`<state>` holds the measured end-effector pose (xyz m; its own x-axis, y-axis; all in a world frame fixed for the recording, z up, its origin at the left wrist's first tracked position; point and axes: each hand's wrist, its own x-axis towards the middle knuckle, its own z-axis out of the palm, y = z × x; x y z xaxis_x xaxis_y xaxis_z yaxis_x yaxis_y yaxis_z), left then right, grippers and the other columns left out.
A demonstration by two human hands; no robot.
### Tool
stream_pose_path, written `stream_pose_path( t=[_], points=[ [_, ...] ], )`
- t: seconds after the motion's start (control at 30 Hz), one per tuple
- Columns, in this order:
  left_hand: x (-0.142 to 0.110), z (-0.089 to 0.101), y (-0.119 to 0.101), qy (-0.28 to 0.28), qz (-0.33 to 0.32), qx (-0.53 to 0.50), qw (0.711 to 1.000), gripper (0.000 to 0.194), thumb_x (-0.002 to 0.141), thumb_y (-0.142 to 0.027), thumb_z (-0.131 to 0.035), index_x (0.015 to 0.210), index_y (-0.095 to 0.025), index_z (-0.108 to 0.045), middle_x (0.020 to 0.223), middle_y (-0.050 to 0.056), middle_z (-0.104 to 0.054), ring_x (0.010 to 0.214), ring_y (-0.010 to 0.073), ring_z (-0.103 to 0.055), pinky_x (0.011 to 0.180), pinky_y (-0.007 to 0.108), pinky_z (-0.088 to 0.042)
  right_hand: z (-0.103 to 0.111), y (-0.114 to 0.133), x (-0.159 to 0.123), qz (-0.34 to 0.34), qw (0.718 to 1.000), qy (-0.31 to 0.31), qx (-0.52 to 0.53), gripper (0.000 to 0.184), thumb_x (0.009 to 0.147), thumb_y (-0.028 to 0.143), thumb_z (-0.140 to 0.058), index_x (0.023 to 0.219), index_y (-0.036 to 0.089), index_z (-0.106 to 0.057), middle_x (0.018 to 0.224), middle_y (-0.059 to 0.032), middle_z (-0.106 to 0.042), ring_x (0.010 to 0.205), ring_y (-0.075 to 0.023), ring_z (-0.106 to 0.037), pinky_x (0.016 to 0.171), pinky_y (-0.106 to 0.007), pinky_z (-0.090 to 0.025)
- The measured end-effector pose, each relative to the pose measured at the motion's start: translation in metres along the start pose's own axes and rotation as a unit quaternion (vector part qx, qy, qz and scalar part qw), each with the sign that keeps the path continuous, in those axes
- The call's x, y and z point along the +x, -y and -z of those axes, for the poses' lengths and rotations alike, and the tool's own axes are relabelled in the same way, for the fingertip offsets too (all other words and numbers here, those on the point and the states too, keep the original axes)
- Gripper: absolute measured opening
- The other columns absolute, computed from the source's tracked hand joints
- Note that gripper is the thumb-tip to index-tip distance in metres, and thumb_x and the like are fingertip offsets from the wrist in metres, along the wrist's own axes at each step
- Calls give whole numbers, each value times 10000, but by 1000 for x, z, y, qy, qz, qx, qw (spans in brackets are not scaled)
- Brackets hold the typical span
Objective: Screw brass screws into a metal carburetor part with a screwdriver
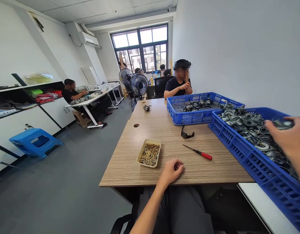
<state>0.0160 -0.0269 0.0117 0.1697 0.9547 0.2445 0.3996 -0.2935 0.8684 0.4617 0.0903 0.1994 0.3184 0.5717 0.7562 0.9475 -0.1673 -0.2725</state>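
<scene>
A grey metal part (283, 124) was held in the right hand (284, 143), the fingers (284, 119) curved narrowly around it, above a blue plastic crate (250, 156) heaped with similar metal castings (247, 126). The left hand (170, 172) rested at the near edge of the wood-grain worktop (130, 172), its fingers loosely curled and holding nothing. Near it lay a red-handled screwdriver (202, 154) and a small tray (140, 152) of brass screws (149, 155). A second blue crate (181, 113) stood farther along the worktop. A seated co-worker (176, 86) was beyond the far end, with a standing fan (139, 84) behind and to the side.
</scene>
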Motion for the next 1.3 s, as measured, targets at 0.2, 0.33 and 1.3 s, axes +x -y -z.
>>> stream_pose_path(
  t=[0.2,0.33,1.3],
  points=[
    [2,-2,11,-18,-5,0,1000,326,952,-356,-737,1210,-156,-735,1016,81,-766,855,175,-682,771,296,-555,-13,94,-88,165,947,170,217,539,932,597,-760,1283,189,-744,1240,-171,-753,1152,-346,-692,1040,-456,-519],
    [3,-4,19,-47,-19,24,998,541,894,-314,-810,1391,-175,-648,1226,124,-739,994,220,-693,860,363,-597,-47,154,-173,201,881,308,298,448,898,512,-803,1227,216,-738,1166,-129,-778,1089,-337,-742,988,-435,-582],
    [4,-5,21,-93,-35,65,993,764,918,-378,-871,1581,-234,-519,1520,182,-614,1426,358,-598,1220,568,-516,-81,130,-271,149,766,405,476,589,1064,514,-618,1590,257,-555,1506,-184,-643,1356,-364,-685,1117,-594,-624]
  ],
)
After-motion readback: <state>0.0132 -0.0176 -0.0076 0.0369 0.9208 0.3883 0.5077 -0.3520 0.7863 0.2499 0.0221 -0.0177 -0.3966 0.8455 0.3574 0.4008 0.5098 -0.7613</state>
